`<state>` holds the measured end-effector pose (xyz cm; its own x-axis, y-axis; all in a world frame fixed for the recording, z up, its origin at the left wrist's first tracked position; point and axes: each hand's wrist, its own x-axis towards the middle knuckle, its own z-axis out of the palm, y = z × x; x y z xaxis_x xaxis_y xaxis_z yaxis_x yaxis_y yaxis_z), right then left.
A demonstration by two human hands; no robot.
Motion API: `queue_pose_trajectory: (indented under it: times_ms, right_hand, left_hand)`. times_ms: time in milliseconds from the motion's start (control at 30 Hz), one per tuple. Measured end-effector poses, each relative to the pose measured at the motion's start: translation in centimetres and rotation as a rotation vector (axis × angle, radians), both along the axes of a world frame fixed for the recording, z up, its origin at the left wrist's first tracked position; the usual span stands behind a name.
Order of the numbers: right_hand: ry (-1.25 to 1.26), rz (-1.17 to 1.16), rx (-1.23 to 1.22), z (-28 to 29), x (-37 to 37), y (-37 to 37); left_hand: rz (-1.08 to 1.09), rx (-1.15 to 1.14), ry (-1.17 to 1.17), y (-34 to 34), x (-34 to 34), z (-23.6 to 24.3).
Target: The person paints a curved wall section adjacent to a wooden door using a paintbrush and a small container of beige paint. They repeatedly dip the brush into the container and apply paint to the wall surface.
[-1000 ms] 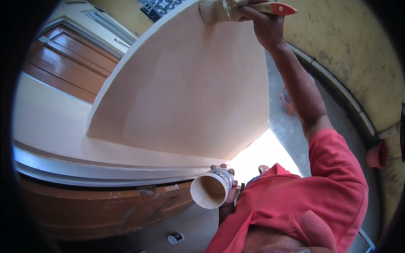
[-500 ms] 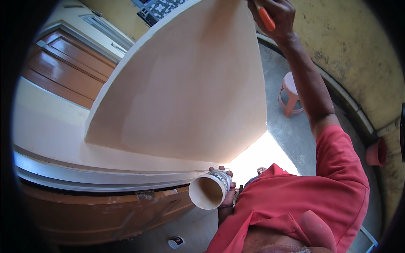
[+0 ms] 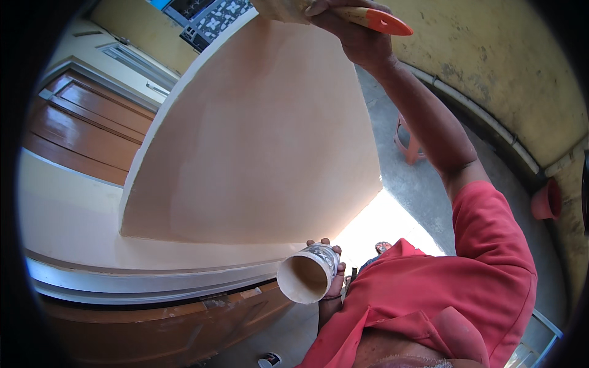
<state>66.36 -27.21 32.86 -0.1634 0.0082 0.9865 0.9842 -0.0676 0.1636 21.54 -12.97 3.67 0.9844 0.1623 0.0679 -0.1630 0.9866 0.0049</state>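
Observation:
My right hand (image 3: 359,37) is raised at the top of the view, closed round the wooden handle of a paintbrush (image 3: 389,22) with an orange end. The brush's broad head reaches left to the top of a pale pinkish-beige wall panel (image 3: 264,135), which shows darker, damp-looking patches; whether the bristles touch it is hard to tell. Low in the middle, my left hand (image 3: 333,285) wraps round a white printed tub (image 3: 302,279). The tub is tipped so that its mouth faces me, and its inside looks beige.
Brown wooden doors stand at the left (image 3: 80,129) and lower left (image 3: 165,334). Beyond my right arm are a pink stool (image 3: 410,144), a reddish pot (image 3: 546,200) and a pipe along the yellowish wall (image 3: 509,61). A small container (image 3: 270,360) lies on the floor below.
My right hand has swung left with the paintbrush, whose handle now lies nearly level and whose head has come into view. My left hand and the tub have hardly moved.

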Motion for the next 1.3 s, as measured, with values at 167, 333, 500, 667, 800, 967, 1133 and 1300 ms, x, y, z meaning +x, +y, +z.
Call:
queue_pose_trajectory:
  times_ms: [167, 333, 500, 667, 800, 967, 1133, 1300]
  right_hand:
    - [0.503, 0.416, 0.24, -1.3, 4.2, 2.0]
    - [0.524, 0.528, 0.248, -1.5, 4.3, 1.7]
    - [0.253, -0.012, 0.323, -0.2, 2.6, -2.0]
    - [0.101, 0.013, 0.391, -1.0, 1.7, 2.3]
    - [0.102, -0.154, 0.349, -3.4, 2.6, 3.5]
    - [0.144, -0.179, 0.222, -6.0, 0.1, 1.9]
    - [0.179, -0.13, 0.05, -4.5, -1.2, -2.3]
    - [0.113, -0.156, 0.158, 0.6, -1.0, -3.9]
  left_hand:
    - [0.012, -0.027, -0.014, 0.6, -0.1, -0.6]
    - [0.08, -0.045, 0.033, 1.0, -1.9, -0.8]
    - [0.133, -0.069, 0.014, 1.3, -3.3, -1.2]
    - [0.121, -0.153, 0.035, 1.5, -4.3, -1.5]
    - [0.112, -0.114, 0.023, 1.8, -3.6, -1.0]
    - [0.132, -0.089, 0.032, 2.8, -3.7, -1.4]
    - [0.1, -0.08, 0.024, 3.0, -3.2, -1.4]
    - [0.075, -0.063, 0.038, 2.9, -2.6, -1.0]
